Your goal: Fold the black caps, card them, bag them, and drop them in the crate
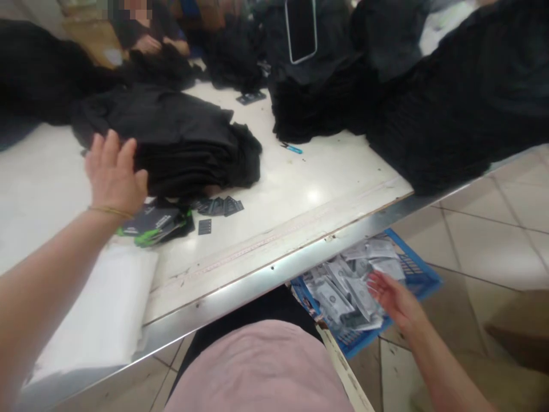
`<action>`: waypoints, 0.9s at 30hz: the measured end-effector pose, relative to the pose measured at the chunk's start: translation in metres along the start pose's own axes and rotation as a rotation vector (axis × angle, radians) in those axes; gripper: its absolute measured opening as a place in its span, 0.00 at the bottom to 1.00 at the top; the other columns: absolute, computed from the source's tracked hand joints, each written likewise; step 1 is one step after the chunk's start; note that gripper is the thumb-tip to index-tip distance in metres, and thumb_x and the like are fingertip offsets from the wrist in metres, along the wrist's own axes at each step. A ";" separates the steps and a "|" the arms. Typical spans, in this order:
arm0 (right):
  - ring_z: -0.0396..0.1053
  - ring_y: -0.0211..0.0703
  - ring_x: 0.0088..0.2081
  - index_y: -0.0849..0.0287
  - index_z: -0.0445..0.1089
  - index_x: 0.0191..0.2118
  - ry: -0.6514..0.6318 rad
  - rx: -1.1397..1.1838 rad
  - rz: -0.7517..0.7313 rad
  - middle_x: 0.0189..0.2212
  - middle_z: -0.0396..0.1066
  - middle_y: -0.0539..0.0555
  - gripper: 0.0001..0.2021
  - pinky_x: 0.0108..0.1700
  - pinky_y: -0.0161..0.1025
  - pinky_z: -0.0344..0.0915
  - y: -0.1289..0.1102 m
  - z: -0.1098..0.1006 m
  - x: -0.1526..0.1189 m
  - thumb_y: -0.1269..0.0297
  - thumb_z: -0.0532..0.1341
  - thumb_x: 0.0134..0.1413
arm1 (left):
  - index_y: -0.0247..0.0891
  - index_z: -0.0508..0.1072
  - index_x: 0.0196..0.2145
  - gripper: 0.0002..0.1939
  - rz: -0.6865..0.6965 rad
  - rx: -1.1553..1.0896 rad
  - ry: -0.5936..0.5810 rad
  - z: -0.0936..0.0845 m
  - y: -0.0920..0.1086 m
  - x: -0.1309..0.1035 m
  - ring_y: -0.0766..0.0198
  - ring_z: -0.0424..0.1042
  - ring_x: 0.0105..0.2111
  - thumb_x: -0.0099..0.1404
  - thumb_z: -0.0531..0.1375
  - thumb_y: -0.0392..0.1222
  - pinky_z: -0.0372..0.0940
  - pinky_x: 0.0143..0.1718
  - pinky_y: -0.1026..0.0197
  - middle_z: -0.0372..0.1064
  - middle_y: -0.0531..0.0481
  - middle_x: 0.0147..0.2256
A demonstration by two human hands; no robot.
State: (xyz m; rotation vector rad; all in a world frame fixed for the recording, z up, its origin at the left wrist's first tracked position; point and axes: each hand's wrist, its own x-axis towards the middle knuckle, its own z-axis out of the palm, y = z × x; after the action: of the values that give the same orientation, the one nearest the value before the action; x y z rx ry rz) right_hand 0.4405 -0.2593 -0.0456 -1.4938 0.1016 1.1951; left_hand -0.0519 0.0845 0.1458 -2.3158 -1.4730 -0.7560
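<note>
My left hand (pixel 115 171) has its fingers spread against the left side of a stack of folded black garments (pixel 184 137) on the white table (pixel 326 177). Just below that hand lie dark cards with green edges (pixel 158 222), and small black tags (pixel 221 206) are fanned out beside them. Over a blue basket (pixel 418 272) under the table's edge, my right hand (pixel 392 297) is held with fingers apart and nothing in it. The basket is full of packets in clear plastic (pixel 347 286).
White sheets (pixel 103 303) lie at the table's near left. A phone (pixel 301 28) rests on a black garment pile (pixel 326 86); a small blue tool (pixel 292 149) lies before it. More black cloth (pixel 463 97) is heaped at right. A person (pixel 148 28) is across the table.
</note>
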 end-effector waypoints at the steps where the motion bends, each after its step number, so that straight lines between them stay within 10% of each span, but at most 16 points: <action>1: 0.71 0.37 0.27 0.56 0.72 0.31 -0.058 -0.013 -0.047 0.26 0.74 0.50 0.05 0.30 0.33 0.70 -0.022 0.022 0.001 0.67 0.62 0.43 | 0.34 0.52 0.59 0.31 -0.045 0.035 -0.007 0.000 -0.010 0.011 0.45 0.37 0.62 0.62 0.49 0.51 0.39 0.57 0.34 0.40 0.43 0.63; 5: 0.70 0.38 0.26 0.58 0.72 0.36 -0.371 -0.274 -0.316 0.28 0.74 0.52 0.13 0.29 0.34 0.69 -0.077 0.145 -0.015 0.59 0.65 0.41 | 0.39 0.61 0.53 0.20 -0.210 0.158 -0.151 -0.003 -0.043 0.038 0.44 0.49 0.59 0.64 0.47 0.43 0.39 0.54 0.29 0.56 0.42 0.57; 9: 0.70 0.40 0.26 0.61 0.71 0.38 -0.609 -0.572 -0.641 0.31 0.74 0.55 0.15 0.28 0.38 0.69 -0.082 0.290 -0.026 0.56 0.62 0.46 | 0.40 0.68 0.45 0.15 -0.120 0.172 -0.170 -0.007 -0.065 0.050 0.52 0.58 0.54 0.63 0.50 0.45 0.44 0.57 0.39 0.66 0.46 0.48; 15: 0.68 0.48 0.43 0.62 0.70 0.45 -0.490 -0.680 -1.219 0.45 0.70 0.61 0.18 0.49 0.50 0.63 -0.083 0.455 0.002 0.66 0.59 0.45 | 0.39 0.71 0.42 0.16 0.039 0.104 -0.236 -0.011 -0.083 0.065 0.58 0.66 0.47 0.64 0.48 0.45 0.58 0.51 0.56 0.70 0.47 0.42; 22: 0.69 0.46 0.44 0.57 0.72 0.41 -0.491 -0.610 -1.318 0.40 0.74 0.54 0.14 0.51 0.47 0.62 -0.123 0.484 0.009 0.65 0.56 0.49 | 0.40 0.71 0.42 0.15 0.119 0.167 -0.360 -0.010 -0.089 0.076 0.57 0.67 0.44 0.60 0.53 0.44 0.60 0.48 0.56 0.69 0.48 0.43; 27: 0.70 0.46 0.42 0.58 0.73 0.38 -0.382 -0.418 -1.379 0.38 0.74 0.54 0.11 0.47 0.46 0.65 -0.141 0.453 -0.019 0.64 0.57 0.49 | 0.36 0.71 0.37 0.15 0.048 0.120 -0.033 -0.030 -0.060 0.076 0.59 0.66 0.39 0.65 0.47 0.45 0.61 0.42 0.57 0.68 0.45 0.36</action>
State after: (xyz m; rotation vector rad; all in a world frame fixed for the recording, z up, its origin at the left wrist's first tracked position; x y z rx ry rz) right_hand 0.2498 0.1304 0.1475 -1.1835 -1.2949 0.3046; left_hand -0.0887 0.1526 0.2118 -2.2754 -1.4296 -0.6018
